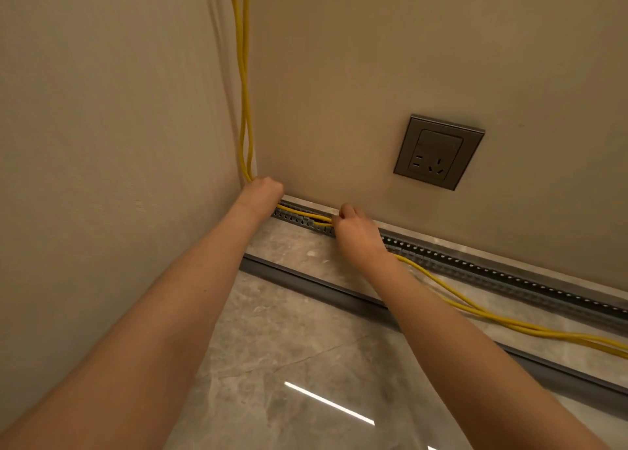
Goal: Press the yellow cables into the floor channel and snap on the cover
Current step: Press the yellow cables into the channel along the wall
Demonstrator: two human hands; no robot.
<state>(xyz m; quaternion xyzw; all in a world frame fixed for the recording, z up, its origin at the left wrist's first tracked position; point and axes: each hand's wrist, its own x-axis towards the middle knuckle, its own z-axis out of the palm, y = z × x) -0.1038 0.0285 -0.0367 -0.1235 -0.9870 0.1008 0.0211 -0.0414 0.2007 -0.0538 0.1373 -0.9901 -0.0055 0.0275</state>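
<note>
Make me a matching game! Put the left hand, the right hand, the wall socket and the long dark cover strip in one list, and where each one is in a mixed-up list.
Things:
1. left hand
2. right hand
3. wall socket
4. dark cover strip

Places:
A. lying loose on the floor tiles, in front of the channel
B. in the room corner, where the yellow cables come down
C. on the wall, above the channel
D. farther along the channel, pressing cables in

Pairs: 1-B, 2-D, 3-C, 4-A
</note>
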